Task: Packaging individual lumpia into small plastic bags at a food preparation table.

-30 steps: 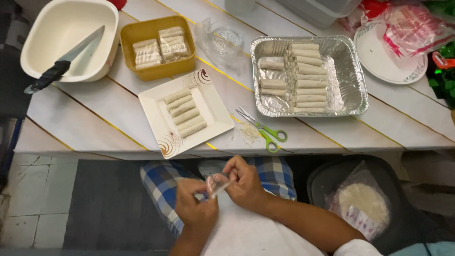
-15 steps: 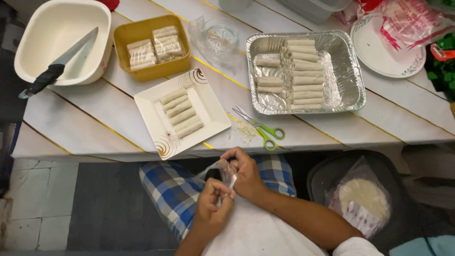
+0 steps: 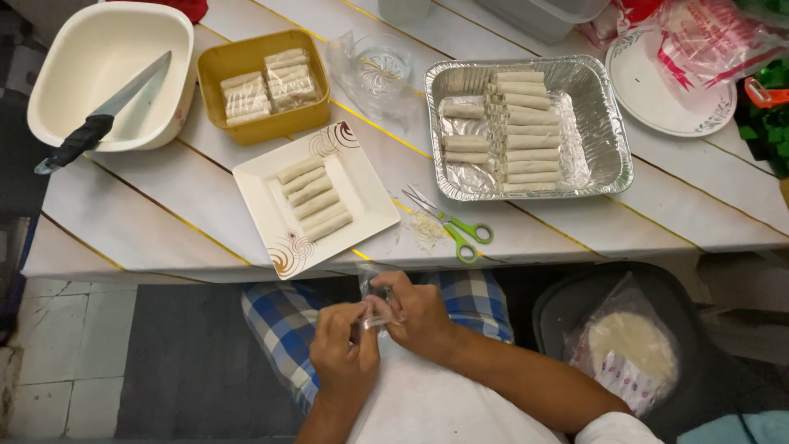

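Note:
Over my lap, below the table edge, my left hand (image 3: 343, 349) and my right hand (image 3: 419, 314) together pinch a small clear plastic wrapper (image 3: 375, 302). What is inside the wrapper I cannot tell. Just above them on the table lie green-handled scissors (image 3: 457, 228) beside a small pile of scraps (image 3: 426, 226). A white square plate (image 3: 267, 197) with several pale rolls (image 3: 312, 197) sits at the table's near edge.
A foil tray (image 3: 606, 123) holds many rolls. A yellow dish (image 3: 222, 66) holds wrapped sticks. A white basin (image 3: 82, 49) has a black-handled knife (image 3: 99, 115) across it. A clear glass bowl (image 3: 380, 67), a round plate (image 3: 657, 90) and a bag of round wrappers (image 3: 631, 349) lie nearby.
Both hands have shifted slightly right and up toward the table edge, still working the clear wrapper between the fingers. Nothing on the table has moved.

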